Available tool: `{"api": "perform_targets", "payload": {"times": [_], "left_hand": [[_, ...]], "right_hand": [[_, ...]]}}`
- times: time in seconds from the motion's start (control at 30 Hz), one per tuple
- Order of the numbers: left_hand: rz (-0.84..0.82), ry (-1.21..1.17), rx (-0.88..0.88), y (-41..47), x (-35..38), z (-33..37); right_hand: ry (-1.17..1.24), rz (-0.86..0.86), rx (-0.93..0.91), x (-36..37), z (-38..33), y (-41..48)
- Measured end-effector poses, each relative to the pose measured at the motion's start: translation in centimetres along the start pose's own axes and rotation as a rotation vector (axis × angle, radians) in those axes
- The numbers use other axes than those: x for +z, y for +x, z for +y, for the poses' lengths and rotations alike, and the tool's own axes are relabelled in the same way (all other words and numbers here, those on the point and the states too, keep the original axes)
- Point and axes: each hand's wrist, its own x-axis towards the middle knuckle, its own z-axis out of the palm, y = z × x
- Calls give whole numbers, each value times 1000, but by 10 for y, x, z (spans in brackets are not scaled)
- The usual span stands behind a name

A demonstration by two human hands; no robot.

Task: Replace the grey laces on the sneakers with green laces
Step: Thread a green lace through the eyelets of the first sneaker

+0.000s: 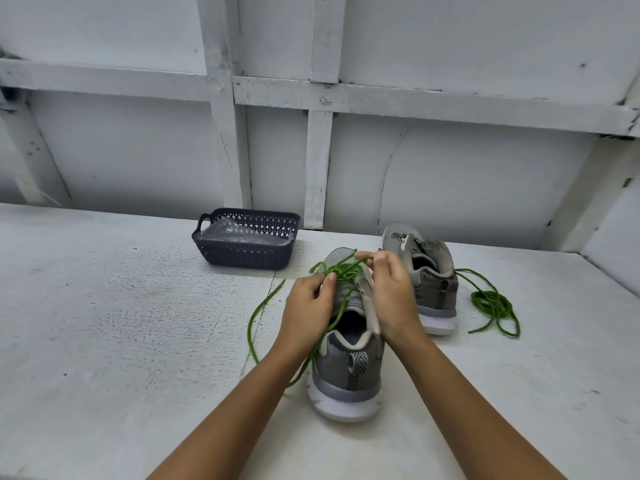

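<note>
Head view: a white table [104, 323] is seen from above, and both forearms are stretched in from the bottom edge of the frame.
Near sneaker [346, 370]: a grey shoe with a white sole is stood at the centre of the frame, heel towards the camera and toe pointed away.
Green lace [341, 270]: it is bunched over the eyelets of the near sneaker. One long strand is trailed down the shoe's left side and looped across the table towards the left.
Left hand [310, 304]: it is placed at the shoe's left side, with the green lace pinched between the thumb and curled fingers.
Right hand [389, 289]: it is placed at the shoe's right side, with a strand of the green lace pinched at the fingertips above the toe. The raised tongue is seen just beside it.
Far sneaker [427, 271]: the matching shoe is stood right of centre, behind the right hand.
Second green lace [491, 303]: it is loosely coiled on the table at the right, just beside the far sneaker.
Basket [242, 258]: a dark perforated basket is set at upper centre-left, well apart from the shoes, with clear plastic [235, 233] held inside.
</note>
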Motion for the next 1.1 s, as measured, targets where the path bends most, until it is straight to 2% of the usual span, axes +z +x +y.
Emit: {"api": "perform_targets", "payload": {"times": [0.07, 0.13, 0.23, 0.3, 0.4, 0.47, 0.57, 0.63, 0.7, 0.77, 0.83, 0.87, 0.97, 1.1], "left_hand": [[0, -2, -7, -1, 0, 3], [-9, 0, -16, -2, -1, 6], [-11, -8, -42, -3, -3, 8], [-6, -12, -57, -4, -4, 9], [-11, -37, -68, -7, -3, 10], [-5, -51, -76, -7, -2, 12], [-6, -85, -78, -8, -1, 15], [-8, -117, -85, -8, -1, 16], [-8, -132, -98, -9, -2, 17], [0, -134, -113, -10, -2, 17], [-2, -136, -116, -11, -2, 18], [-4, -138, -112, -12, -2, 19], [13, -158, -107, -13, -3, 18], [21, -184, -126, -13, -4, 18]], "right_hand": [[251, 9, 22, -3, -12, -2], [390, 53, 35, -11, -26, 2], [324, 77, 74, -27, -47, 15], [167, -5, 133, -37, -53, 22], [-298, -249, 192, -49, -55, 26], [-639, -373, 106, -47, -54, 27], [-1103, -500, -160, -34, -45, 26], [-1290, -521, -230, -22, -38, 22], [-1354, -524, -240, -12, -31, 18], [-1326, -523, -246, -8, -23, 17], [-1168, -482, -273, -12, -20, 14], [-1012, -452, -263, -16, -21, 13], [-450, -447, -83, -31, -36, 8], [-62, -479, 53, -48, -59, 14]]}}
